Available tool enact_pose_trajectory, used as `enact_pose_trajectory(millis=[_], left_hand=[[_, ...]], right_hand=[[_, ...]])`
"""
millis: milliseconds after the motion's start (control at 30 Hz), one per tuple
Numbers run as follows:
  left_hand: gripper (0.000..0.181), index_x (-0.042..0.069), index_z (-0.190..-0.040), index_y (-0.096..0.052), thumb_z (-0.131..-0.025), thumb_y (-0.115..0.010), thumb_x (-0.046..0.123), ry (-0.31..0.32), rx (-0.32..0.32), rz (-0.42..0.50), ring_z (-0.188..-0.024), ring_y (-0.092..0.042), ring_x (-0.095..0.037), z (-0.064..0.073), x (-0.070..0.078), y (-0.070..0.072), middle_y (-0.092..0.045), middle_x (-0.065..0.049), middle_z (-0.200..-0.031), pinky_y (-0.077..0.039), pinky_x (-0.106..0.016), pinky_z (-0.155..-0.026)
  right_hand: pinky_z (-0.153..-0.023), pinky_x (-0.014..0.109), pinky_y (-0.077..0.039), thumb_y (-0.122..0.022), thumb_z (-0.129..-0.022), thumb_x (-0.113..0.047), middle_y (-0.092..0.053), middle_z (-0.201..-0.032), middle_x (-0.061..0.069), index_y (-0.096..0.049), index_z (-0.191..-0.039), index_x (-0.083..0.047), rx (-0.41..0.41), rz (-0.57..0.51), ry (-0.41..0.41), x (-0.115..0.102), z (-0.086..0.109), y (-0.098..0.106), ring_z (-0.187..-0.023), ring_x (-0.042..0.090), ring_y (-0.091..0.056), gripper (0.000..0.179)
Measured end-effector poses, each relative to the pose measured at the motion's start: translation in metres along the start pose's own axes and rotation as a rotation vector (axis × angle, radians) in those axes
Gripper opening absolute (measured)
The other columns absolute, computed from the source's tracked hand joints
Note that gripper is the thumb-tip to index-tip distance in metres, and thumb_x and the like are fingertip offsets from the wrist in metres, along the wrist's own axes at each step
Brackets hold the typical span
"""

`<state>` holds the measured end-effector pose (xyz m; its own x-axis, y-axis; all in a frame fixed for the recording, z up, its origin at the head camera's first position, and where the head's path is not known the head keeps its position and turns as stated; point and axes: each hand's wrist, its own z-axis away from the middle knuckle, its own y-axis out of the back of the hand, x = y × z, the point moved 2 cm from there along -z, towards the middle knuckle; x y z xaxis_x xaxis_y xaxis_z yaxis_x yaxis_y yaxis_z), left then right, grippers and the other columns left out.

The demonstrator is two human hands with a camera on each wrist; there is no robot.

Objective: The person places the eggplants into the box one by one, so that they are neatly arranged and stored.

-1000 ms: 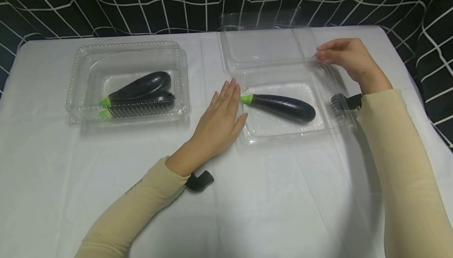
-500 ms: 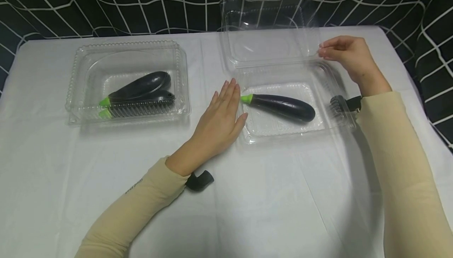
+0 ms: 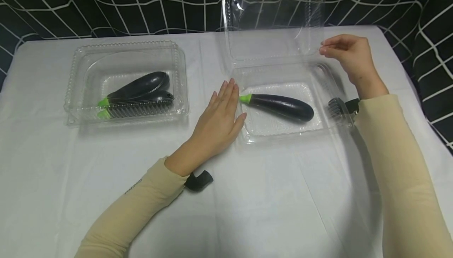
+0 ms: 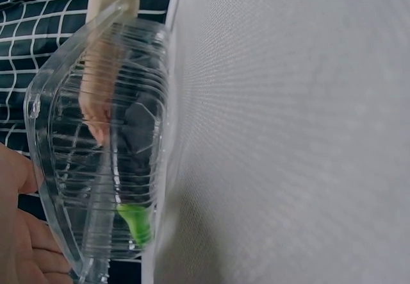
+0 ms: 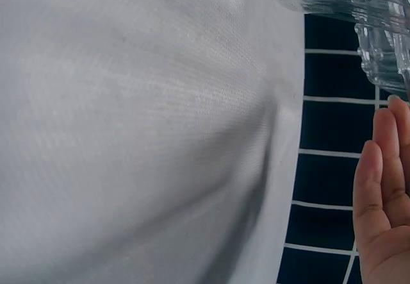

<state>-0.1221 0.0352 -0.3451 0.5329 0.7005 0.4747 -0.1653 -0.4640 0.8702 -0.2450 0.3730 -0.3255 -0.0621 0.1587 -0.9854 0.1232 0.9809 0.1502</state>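
Note:
An eggplant [image 3: 282, 106] with a green stem end lies in the base of a clear plastic clamshell container [image 3: 276, 133]. Its transparent lid [image 3: 272, 43] stands raised at the back. My left hand [image 3: 217, 122] rests its straight fingers against the container's left side; in the left wrist view, the fingers [image 4: 38, 252] lie along the rim. At the lid's right edge, my right hand [image 3: 348, 55] pinches with thumb and fingertips. Straight, close-set fingers [image 5: 368, 188] show beside the clear plastic in the right wrist view; the thumb is out of sight there.
Another clear container [image 3: 124, 59] stands closed on the left, with two eggplants [image 3: 141, 85] inside. A white cloth [image 3: 269, 203] covers the table. Dark fabric with white grid lines [image 3: 159, 10] hangs behind and at the right.
The lid has swung upward, its far edge now higher in the head view. My right hand has risen slightly with it. The left hand and the eggplants have stayed in place.

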Motion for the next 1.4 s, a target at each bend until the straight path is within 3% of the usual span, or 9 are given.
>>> enact_pose_trajectory(millis=[233,567,967,1400], left_hand=[[0.063,-0.009,-0.146,-0.018,-0.1,-0.039,0.029,0.008,-0.01,-0.008,-0.143,-0.002,-0.025,0.0,0.001,-0.002,-0.01,-0.019,-0.155,-0.002,-0.036,-0.115],[0.063,-0.009,-0.146,-0.016,-0.101,-0.037,0.029,0.016,-0.028,-0.028,-0.143,-0.001,-0.026,0.002,0.002,-0.003,-0.007,-0.02,-0.155,0.0,-0.036,-0.115],[0.063,-0.009,-0.146,-0.016,-0.101,-0.037,0.029,0.014,-0.025,-0.023,-0.143,-0.001,-0.026,0.002,0.003,-0.004,-0.007,-0.02,-0.155,-0.001,-0.036,-0.115],[0.062,-0.009,-0.146,-0.018,-0.101,-0.037,0.029,0.026,-0.013,-0.03,-0.144,-0.003,-0.026,0.0,0.004,-0.001,-0.009,-0.02,-0.155,-0.002,-0.037,-0.115]], right_hand=[[-0.074,0.013,-0.048,-0.071,-0.079,0.005,-0.068,-0.079,-0.006,-0.074,-0.09,-0.005,0.084,0.173,0.022,0.002,0.004,0.002,-0.077,0.007,-0.063,0.014],[-0.082,0.018,-0.048,-0.074,-0.08,-0.006,-0.068,-0.086,-0.008,-0.073,-0.098,-0.005,0.133,0.273,0.062,0.004,0.01,0.004,-0.085,0.007,-0.064,0.017],[-0.078,0.019,-0.047,-0.075,-0.078,-0.002,-0.071,-0.084,-0.003,-0.076,-0.089,-0.005,0.166,0.204,0.114,0.001,0.02,0.005,-0.081,0.01,-0.064,0.012],[-0.075,0.02,-0.047,-0.074,-0.078,0.001,-0.072,-0.081,0.002,-0.075,-0.086,0.002,0.143,0.066,0.174,-0.005,0.028,0.006,-0.077,0.013,-0.065,0.008]])
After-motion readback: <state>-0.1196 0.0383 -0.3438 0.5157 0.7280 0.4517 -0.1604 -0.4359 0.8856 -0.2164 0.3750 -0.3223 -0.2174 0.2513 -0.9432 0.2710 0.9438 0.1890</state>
